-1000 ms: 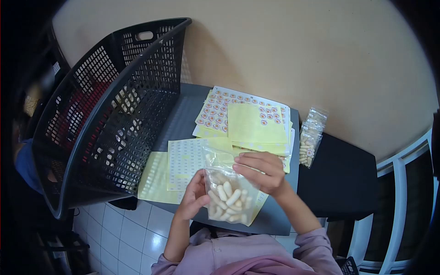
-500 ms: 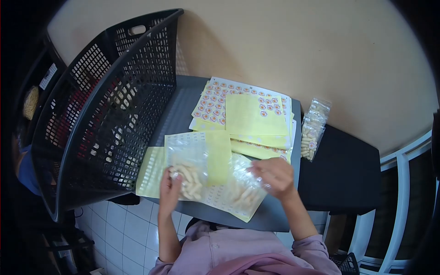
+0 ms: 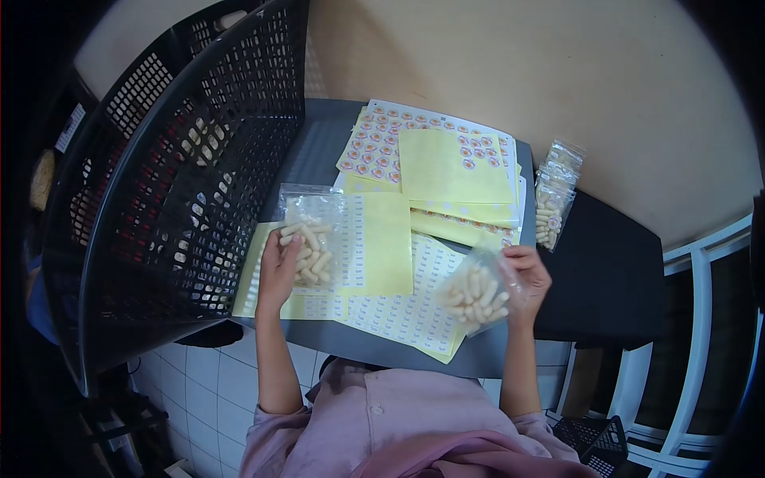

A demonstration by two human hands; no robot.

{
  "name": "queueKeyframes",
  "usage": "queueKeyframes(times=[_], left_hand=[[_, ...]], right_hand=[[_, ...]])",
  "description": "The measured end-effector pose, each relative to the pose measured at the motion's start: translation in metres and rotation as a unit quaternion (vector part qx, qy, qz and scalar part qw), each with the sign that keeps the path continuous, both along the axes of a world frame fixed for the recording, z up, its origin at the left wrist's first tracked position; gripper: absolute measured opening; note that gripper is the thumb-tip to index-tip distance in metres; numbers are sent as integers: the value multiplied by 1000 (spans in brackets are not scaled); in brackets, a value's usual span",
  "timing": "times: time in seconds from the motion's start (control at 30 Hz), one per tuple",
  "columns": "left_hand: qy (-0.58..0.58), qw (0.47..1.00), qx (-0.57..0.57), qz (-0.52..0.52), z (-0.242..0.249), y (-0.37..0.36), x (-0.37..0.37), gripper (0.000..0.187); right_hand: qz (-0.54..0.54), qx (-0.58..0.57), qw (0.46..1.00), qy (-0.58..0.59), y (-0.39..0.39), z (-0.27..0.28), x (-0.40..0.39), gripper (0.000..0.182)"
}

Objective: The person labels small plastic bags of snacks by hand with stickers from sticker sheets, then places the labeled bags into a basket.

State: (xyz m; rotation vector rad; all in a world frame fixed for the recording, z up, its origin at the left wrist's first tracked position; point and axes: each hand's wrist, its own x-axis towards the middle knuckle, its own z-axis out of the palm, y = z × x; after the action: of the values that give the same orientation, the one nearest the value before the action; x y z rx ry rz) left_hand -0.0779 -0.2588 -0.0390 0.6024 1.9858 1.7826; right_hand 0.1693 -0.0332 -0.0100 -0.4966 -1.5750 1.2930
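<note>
Two capsule bags: left hand (image 3: 278,267) fingers pinch one bag (image 3: 311,239) flat on label sheets (image 3: 382,255); right hand (image 3: 527,275) grips other bag (image 3: 478,291), lifted.

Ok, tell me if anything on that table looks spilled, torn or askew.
Nothing spilled or torn. The sticker sheets lie overlapped and fanned, not squared up. Both bags of capsules look intact: one under the left hand, one held in the right hand.

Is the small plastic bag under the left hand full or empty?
Partly full: pale capsule-like pieces fill the lower part of the small plastic bag, while its top part looks clear and flat. The left hand presses its edge.
</note>
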Motion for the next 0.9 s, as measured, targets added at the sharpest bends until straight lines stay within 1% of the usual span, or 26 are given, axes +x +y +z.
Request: queueKeyframes(times=[0.03,0.1,0.27,0.33,0.37,0.4,0.43,0.47,0.5,0.53,0.57,0.63,0.67,0.7,0.73,0.77,0.83,0.87,0.9], left_hand=[[1,1000,1,0,3,1,0,27],[-18,1000,19,6,8,1,2,26],[-16,999,11,36,8,-11,-4,25],[-27,999,13,46,13,-16,-1,25],[-70,996,-8,63,19,-20,1,28],[-112,990,-29,81,21,-25,3,32],[-112,990,-30,80,19,-32,7,32],[-135,986,34,87,15,-42,13,36],[-155,979,98,94,11,-52,18,39],[-154,979,99,93,5,-63,23,39],[-148,977,113,100,-2,-76,27,41],[-142,976,127,109,-13,-91,28,43],[-172,970,138,105,-16,-97,27,43],[-201,963,149,102,-22,-101,26,43],[-219,950,178,134,-35,-103,23,40],[-217,950,179,136,-36,-103,21,40],[-191,931,310,-4,-36,-101,15,37],[-211,913,336,96,-19,-81,24,37],[-208,913,337,97,-15,-76,27,37]], right_hand=[[0,1,1000,1,-5,-4,-2,17],[53,-22,998,-37,-14,-12,-7,18],[62,-27,997,-40,-24,-16,-12,18],[125,-88,988,-17,-24,-21,-12,15],[125,-88,988,-17,-24,-22,-14,15],[182,-135,974,-22,-23,-22,-17,13],[239,-181,954,-28,-23,-22,-20,11],[239,-180,954,-27,-22,-26,-24,11],[271,-239,931,-53,-22,-34,-30,8],[301,-297,902,-79,-22,-38,-36,6],[301,-296,903,-77,-23,-38,-41,6],[333,-442,831,-63,-25,-37,-49,6],[313,-418,848,-85,-28,-36,-54,5],[316,-418,848,-85,-28,-34,-57,5],[333,-436,833,-72,-27,-33,-60,5],[349,-454,818,-59,-27,-33,-63,6],[370,-456,806,-74,-26,-31,-69,9],[389,-458,794,-88,-26,-29,-72,13],[392,-457,794,-88,-29,-24,-76,13]])
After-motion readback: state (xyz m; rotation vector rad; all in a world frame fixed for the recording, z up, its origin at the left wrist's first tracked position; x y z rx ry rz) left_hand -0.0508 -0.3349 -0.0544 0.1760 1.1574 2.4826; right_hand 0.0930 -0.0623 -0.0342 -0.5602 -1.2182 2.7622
